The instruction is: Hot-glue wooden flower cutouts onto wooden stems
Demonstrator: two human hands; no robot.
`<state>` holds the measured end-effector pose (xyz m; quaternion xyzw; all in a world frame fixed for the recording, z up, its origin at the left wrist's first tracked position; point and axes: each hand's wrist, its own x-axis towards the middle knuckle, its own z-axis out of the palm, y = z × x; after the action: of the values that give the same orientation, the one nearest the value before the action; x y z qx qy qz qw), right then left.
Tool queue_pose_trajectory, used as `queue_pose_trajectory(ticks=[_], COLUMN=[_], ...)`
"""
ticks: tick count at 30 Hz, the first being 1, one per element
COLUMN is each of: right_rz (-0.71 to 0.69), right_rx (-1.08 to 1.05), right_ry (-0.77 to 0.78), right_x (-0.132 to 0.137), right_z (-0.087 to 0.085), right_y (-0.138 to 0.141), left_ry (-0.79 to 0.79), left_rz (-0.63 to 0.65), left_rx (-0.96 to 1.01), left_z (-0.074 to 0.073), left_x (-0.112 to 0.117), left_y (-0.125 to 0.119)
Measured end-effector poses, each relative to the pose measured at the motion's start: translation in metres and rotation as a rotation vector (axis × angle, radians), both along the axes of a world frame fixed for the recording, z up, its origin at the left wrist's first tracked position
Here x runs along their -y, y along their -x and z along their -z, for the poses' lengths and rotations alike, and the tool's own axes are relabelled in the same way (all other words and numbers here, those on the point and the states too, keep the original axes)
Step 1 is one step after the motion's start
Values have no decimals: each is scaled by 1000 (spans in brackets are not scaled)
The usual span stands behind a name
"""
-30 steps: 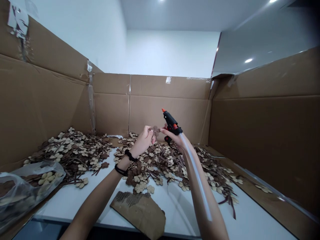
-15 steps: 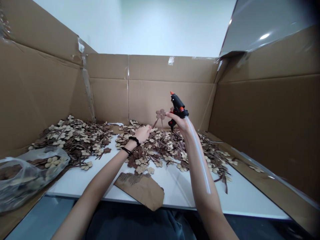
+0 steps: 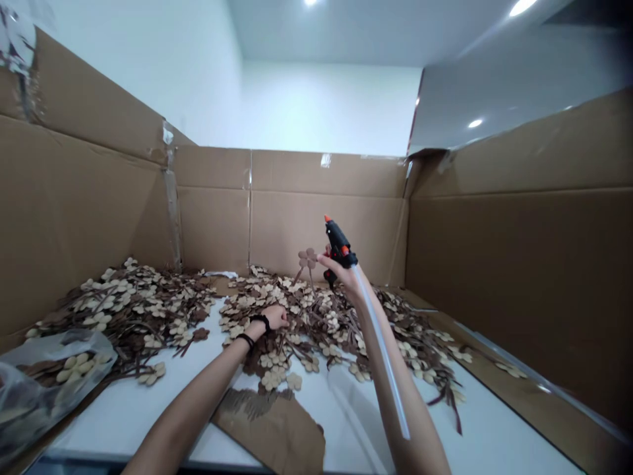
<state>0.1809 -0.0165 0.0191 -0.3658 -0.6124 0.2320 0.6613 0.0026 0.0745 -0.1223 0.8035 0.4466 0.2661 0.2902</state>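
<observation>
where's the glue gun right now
In the head view, the glue gun is just right of centre, in the right hand, to the right of a raised brown flower.

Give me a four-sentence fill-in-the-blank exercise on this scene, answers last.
The black glue gun has an ____ tip.
A flat brown flower-shaped piece is at the fingers of the ____ hand.
Black bands circle the ____ wrist.
The brown walls around the white tabletop are made of ____.
Missing words: orange; right; left; cardboard.
</observation>
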Motion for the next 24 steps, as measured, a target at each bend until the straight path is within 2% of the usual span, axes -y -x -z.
queue_pose_trajectory(ticks=[3,6,8,10,13,15,17,24], right_rz=[8,25,49,63,43,18,-1,-44], right_rx=[19,13,14,37,77,104,142,190], right_ry=[-15,-50,-73,-92,-100,-96,-91,-90], right_x=[-1,-4,-8,-11,-12,-11,-8,-4], right_z=[0,1,1,2,1,1,1,0], right_y=[-2,-5,-6,-7,-4,-2,1,3], left_ry=[-18,-32,-33,-102,-160,-181,-209,-212], left_rz=[0,-8,-60,-69,-12,9,16,21], left_rx=[29,118,276,479,595,575,540,552], left_z=[-11,-45,-78,-111,-146,-155,-156,-147], left_x=[-10,-8,6,29,69,90,103,100], left_y=[2,15,26,35,38,33,26,9])
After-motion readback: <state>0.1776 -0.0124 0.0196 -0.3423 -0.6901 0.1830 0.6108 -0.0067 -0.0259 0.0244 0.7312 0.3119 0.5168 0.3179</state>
